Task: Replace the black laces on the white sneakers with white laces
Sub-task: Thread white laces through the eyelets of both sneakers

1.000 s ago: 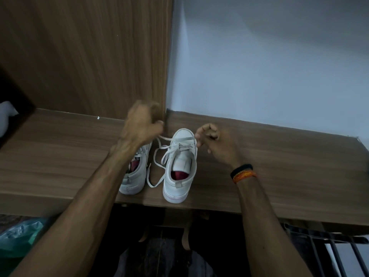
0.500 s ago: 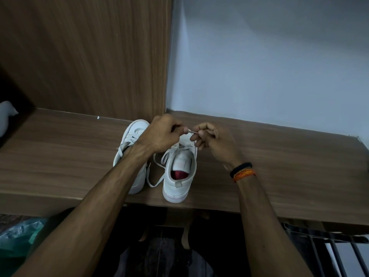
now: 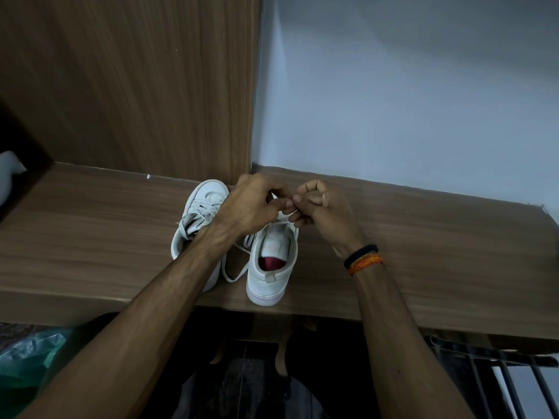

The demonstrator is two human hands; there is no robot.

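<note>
Left hand (image 3: pixel 252 204) and right hand (image 3: pixel 320 207) both pinch the white lace (image 3: pixel 233 275) over the right sneaker (image 3: pixel 270 267); left sneaker (image 3: pixel 196 225) at 9 o'clock.

Both sneakers, the left sneaker (image 3: pixel 199 219) and the right sneaker (image 3: pixel 272 267), are white, the right lined red inside. The lace (image 3: pixel 234 269) is white. The shelf (image 3: pixel 423 252) is brown woodgrain. The wristbands (image 3: pixel 363 258) are black and orange.

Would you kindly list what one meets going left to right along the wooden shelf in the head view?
White object at the left edge → left white sneaker → right white sneaker with red insole → black and orange wristbands.
</note>
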